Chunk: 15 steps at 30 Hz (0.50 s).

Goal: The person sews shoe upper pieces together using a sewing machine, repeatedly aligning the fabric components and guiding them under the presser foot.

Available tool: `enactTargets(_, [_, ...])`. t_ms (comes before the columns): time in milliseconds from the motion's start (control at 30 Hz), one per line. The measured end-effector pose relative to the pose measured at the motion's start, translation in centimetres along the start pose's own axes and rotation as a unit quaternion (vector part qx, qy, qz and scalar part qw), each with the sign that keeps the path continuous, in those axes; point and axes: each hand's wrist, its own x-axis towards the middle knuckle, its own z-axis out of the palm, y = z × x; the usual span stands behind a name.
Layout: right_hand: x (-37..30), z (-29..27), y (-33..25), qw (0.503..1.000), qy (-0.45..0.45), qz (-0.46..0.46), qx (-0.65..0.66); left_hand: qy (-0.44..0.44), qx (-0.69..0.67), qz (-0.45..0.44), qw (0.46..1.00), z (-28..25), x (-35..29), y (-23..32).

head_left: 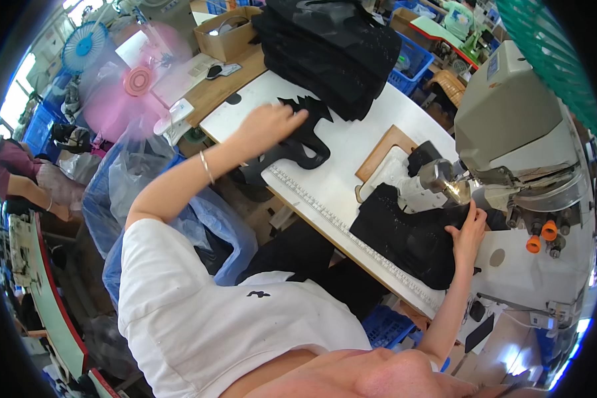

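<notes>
My left hand (pixel 272 126) reaches over the far part of the white worktable (pixel 351 179). Its fingers are curled at the edge of a cut black fabric piece (pixel 308 147) with a jagged end and a curved strip; the fingertips partly cover their contact with it. A larger black fabric panel (pixel 408 242) lies under the sewing machine (pixel 507 113), beside the lit needle area (pixel 454 189). At that panel's right edge rests my right hand (pixel 469 235), fingers stretched toward the needle area and thumb apart on the cloth.
A tall stack of black fabric (pixel 325 53) stands at the table's far end, near a cardboard box (pixel 225 33). A ruler strip (pixel 338 227) follows the near edge. Left of me are a blue plastic-lined bin (pixel 219 229) and a pink fan (pixel 136 83). Another person (pixel 30 176) sits far left.
</notes>
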Motion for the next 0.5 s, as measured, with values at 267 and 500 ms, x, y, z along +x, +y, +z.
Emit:
enactTargets(267, [-5.3,-8.4,-3.3,0.986,0.128,0.025,0.108,0.057,-0.059,0.154,0.985,5.2,1.4,-3.6])
enactTargets(500, [-14.5,-18.8,-6.7,0.961,0.013,0.032,0.276,0.128,-0.397,-0.031,0.908,1.7,0.7,-4.6])
